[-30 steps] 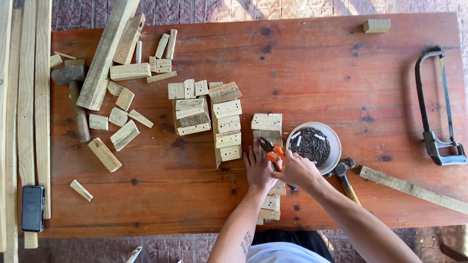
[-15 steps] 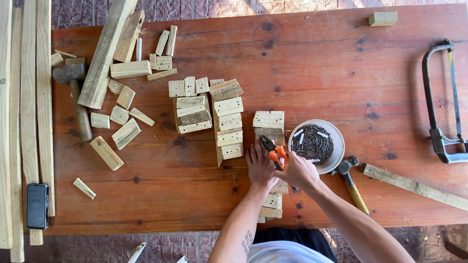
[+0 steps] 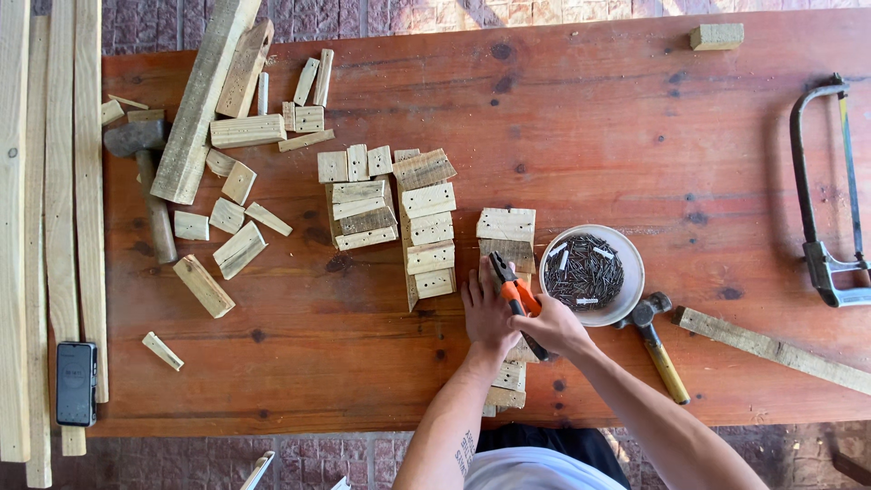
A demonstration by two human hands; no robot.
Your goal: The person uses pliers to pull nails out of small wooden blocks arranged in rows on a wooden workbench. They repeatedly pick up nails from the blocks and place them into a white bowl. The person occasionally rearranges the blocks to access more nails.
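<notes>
Reddish planks are forming the worktop (image 3: 635, 118) under us, with brick paving showing beyond its far and near edges. Near the middle of the near edge we are working pliers (image 3: 513, 292) with orange grips; our right hand (image 3: 555, 328) is wrapping shut around the handles, and the dark jaws are pointing away from us onto a block (image 3: 505, 225). Our left hand (image 3: 486, 313) is lying flat just beside the pliers, fingers together, pressing down on the row of blocks (image 3: 508, 386) that is running from that block back to the near edge.

Just right of the pliers a white bowl (image 3: 626, 263) is holding dark nails (image 3: 582, 270). A hammer (image 3: 655, 338) with a yellow handle is lying against the bowl's near right side, its handle pointing toward the near edge. Farther right a strip (image 3: 771, 348) is slanting toward the right edge, and a hacksaw (image 3: 830, 200) is lying along that edge. One small block (image 3: 717, 36) is sitting alone at the far right corner.

Left of our hands, stacks (image 3: 390, 213) of pale cut pieces are crowding the middle of the worktop. More offcuts (image 3: 231, 227) are lying scattered toward the left edge, beside a long plank (image 3: 204, 95) slanting off the far edge and a mallet (image 3: 145, 168). Long battens (image 3: 41, 200) are running along the left edge, with a black phone (image 3: 76, 383) resting on them near the near left corner.
</notes>
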